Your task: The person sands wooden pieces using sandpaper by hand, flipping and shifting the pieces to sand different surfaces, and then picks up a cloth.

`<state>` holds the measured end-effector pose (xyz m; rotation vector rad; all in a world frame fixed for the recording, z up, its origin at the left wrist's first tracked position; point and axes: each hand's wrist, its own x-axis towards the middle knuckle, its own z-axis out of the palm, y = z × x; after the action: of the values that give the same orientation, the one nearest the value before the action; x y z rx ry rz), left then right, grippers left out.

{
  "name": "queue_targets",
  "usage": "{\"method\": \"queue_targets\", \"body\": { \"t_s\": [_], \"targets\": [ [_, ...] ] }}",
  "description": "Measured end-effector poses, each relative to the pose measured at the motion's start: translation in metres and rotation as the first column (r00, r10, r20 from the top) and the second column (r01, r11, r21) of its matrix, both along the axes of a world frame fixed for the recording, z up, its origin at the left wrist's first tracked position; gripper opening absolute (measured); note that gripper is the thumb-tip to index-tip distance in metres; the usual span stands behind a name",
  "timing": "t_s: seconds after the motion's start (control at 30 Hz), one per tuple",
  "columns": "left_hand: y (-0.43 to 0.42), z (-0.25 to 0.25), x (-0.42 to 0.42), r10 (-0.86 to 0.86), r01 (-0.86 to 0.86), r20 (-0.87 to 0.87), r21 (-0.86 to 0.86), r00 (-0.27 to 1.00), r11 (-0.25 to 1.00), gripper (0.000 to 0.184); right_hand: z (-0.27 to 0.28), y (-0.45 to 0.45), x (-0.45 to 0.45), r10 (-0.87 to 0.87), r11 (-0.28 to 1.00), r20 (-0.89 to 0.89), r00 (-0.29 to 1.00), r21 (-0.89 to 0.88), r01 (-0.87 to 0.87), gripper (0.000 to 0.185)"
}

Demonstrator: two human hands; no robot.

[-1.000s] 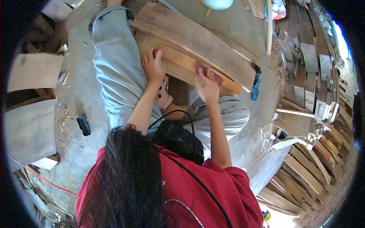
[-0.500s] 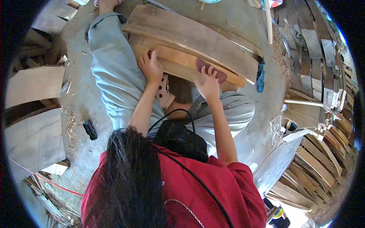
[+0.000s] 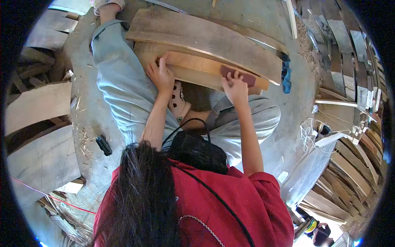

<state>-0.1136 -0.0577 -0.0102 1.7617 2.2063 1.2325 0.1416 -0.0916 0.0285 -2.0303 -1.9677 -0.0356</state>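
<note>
Grey concrete floor (image 3: 88, 156), scattered with wood shavings, spreads around me, with boards (image 3: 343, 173) stacked at the right, too many and too overlapped to count. The narrow wooden strip (image 3: 193, 62) lies in front of me under both hands, running from my left hand out past my right. My left hand (image 3: 162, 78) braces its left end, fingers bent over the wood and thumb apart. My right hand (image 3: 236, 88) is partly curled, fingertips on one maroon sheet (image 3: 249, 79) that lies over the strip near its right end. Beneath the strip is one lighter board (image 3: 197, 79), and just beyond it one wide, darker plank (image 3: 205, 35). Closer to my body, one pale clog (image 3: 178, 103) with dark holes shows between my arms, and one black bag (image 3: 197, 150) sits at my lap. Past the wide plank lies one ruler-like strip (image 3: 166, 5), its markings too small to read. One blue cloth (image 3: 286, 78) lies by the plank's right end. Farther out are one small black object (image 3: 103, 145) on the floor to my left and a tangle of white cord (image 3: 305, 133) to my right. A small pale mark on my red shirt (image 3: 214, 197) is illegible.
</note>
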Motion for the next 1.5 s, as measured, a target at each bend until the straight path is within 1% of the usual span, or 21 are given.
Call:
{"method": "queue_targets", "body": {
  "t_s": [0.03, 0.13, 0.23, 0.33, 0.4, 0.43, 0.53, 0.57, 0.67, 0.77, 0.83, 0.9, 1.0, 1.03, 1.1, 1.2, 1.23, 1.3, 1.37, 1.47, 1.5],
  "targets": [
    [0.0, -0.001, -0.001, -0.003, 0.003, -0.009, -0.005, 1.0, 1.0, 0.049, -0.001, 0.001, 0.016, 0.044, 0.998, -0.11, 0.993, -0.038, -0.048, 0.04],
    [-0.001, -0.003, 0.001, -0.004, 0.004, -0.014, -0.004, 1.0, 1.0, 0.05, 0.022, 0.005, 0.074, -0.203, 0.953, -0.155, 0.967, -0.259, 0.158, 0.041],
    [0.0, -0.004, 0.002, 0.006, -0.006, -0.011, 0.008, 1.0, 1.0, 0.051, 0.035, 0.01, 0.116, -0.402, 0.88, -0.188, 0.896, -0.351, 0.321, 0.041],
    [0.0, -0.007, 0.002, 0.019, -0.019, -0.026, -0.005, 0.999, 1.0, 0.052, 0.014, 0.016, 0.082, -0.281, 0.919, -0.048, 0.959, -0.3, 0.255, 0.042],
    [0.001, -0.012, 0.001, 0.019, -0.019, -0.022, -0.008, 1.0, 1.0, 0.051, 0.008, 0.01, 0.031, -0.04, 0.991, -0.057, 0.998, -0.128, 0.032, 0.043],
    [0.001, -0.01, 0.001, 0.017, -0.018, -0.019, -0.014, 1.0, 1.0, 0.051, 0.008, 0.008, 0.017, 0.083, 0.996, -0.046, 0.995, -0.042, -0.085, 0.043],
    [0.0, -0.007, -0.001, -0.001, 0.001, -0.015, -0.02, 1.0, 1.0, 0.05, 0.025, 0.007, 0.031, -0.106, 0.959, -0.167, 0.98, -0.278, 0.056, 0.043],
    [0.0, -0.008, -0.002, -0.009, 0.009, -0.012, -0.011, 1.0, 1.0, 0.05, 0.015, 0.005, 0.059, -0.104, 0.973, -0.03, 0.994, -0.208, 0.096, 0.043],
    [0.001, -0.01, -0.001, 0.0, 0.0, -0.023, -0.001, 1.0, 1.0, 0.049, 0.02, 0.012, 0.121, -0.292, 0.927, -0.068, 0.954, -0.265, 0.265, 0.036],
    [0.001, -0.009, 0.001, 0.006, -0.006, 0.005, 0.012, 1.0, 1.0, 0.05, 0.012, 0.02, 0.102, -0.081, 0.964, 0.12, 0.989, -0.243, 0.108, 0.037],
    [0.001, -0.007, 0.001, 0.009, -0.009, 0.008, 0.02, 1.0, 1.0, 0.049, 0.028, 0.012, 0.037, -0.177, 0.934, 0.112, 0.978, -0.293, 0.203, 0.039],
    [0.001, -0.005, 0.001, 0.019, -0.018, -0.017, 0.021, 1.0, 1.0, 0.047, 0.006, 0.003, 0.001, 0.119, 0.98, 0.071, 0.99, -0.166, -0.106, 0.047],
    [0.001, -0.006, -0.001, -0.005, 0.006, -0.036, 0.029, 0.999, 1.0, 0.047, 0.045, 0.001, 0.002, -0.1, 0.932, -0.139, 0.985, -0.361, 0.044, 0.044],
    [0.001, -0.006, -0.002, -0.004, 0.005, -0.038, 0.022, 0.999, 1.0, 0.047, 0.044, 0.003, 0.024, -0.126, 0.914, -0.053, 0.991, -0.396, 0.095, 0.041],
    [0.0, -0.006, -0.001, -0.005, 0.005, -0.038, 0.005, 0.999, 1.0, 0.047, 0.014, 0.001, 0.088, -0.178, 0.964, 0.018, 0.984, -0.197, 0.178, 0.034],
    [0.0, -0.005, 0.0, -0.007, 0.007, -0.035, 0.006, 0.999, 1.0, 0.046, 0.006, 0.008, 0.108, -0.236, 0.936, 0.195, 0.952, -0.219, 0.277, 0.033],
    [0.001, -0.006, 0.001, 0.002, -0.001, -0.033, 0.009, 0.999, 1.0, 0.046, 0.022, 0.009, 0.079, -0.261, 0.921, 0.099, 0.96, -0.274, 0.278, 0.041],
    [0.001, -0.007, 0.0, 0.019, -0.019, -0.038, 0.012, 0.999, 1.0, 0.046, 0.013, 0.011, 0.032, -0.205, 0.908, 0.137, 0.969, -0.343, 0.241, 0.04],
    [0.0, -0.006, 0.0, 0.004, -0.003, -0.05, 0.016, 0.999, 1.0, 0.047, -0.01, 0.007, -0.018, 0.043, 0.997, 0.181, 0.982, -0.075, -0.03, 0.039],
    [-0.001, -0.005, -0.002, -0.018, 0.017, -0.048, -0.018, 0.999, 1.0, 0.047, 0.007, 0.005, -0.026, 0.076, 0.987, -0.027, 0.997, -0.139, -0.079, 0.037],
    [-0.001, -0.005, -0.002, -0.02, 0.019, -0.041, -0.036, 0.999, 0.999, 0.047, 0.048, 0.014, -0.02, -0.097, 0.88, -0.043, 0.994, -0.471, 0.066, 0.032]
  ]
}}
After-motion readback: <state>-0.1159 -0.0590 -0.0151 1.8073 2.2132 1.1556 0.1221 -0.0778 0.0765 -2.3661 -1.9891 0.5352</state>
